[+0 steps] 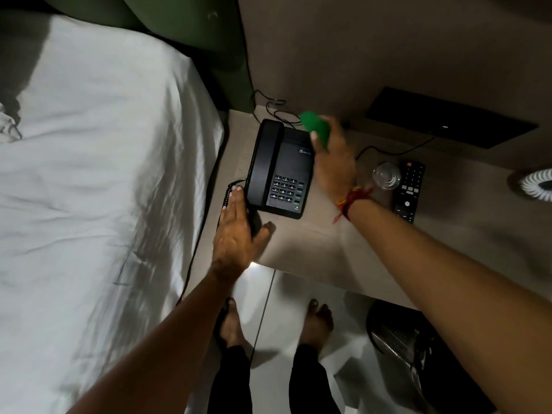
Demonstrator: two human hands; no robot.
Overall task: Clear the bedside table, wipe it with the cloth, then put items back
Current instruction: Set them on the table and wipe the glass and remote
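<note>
The beige bedside table (301, 243) carries a black desk phone (280, 168) at its left, a clear glass (386, 176) and a black TV remote (409, 191) to the right. My left hand (239, 231) lies flat with fingers apart at the phone's near-left corner, touching the coiled cord. Above the phone's back right corner, my right hand (333, 162) is closed on a green cloth (315, 127). A red thread is tied round that wrist.
A bed with a white sheet (98, 180) runs along the left, with a green headboard (209, 40) behind. Cables trail behind the phone. A black flat device (448, 118) lies at the back right, a black bin (418, 348) stands below on the floor.
</note>
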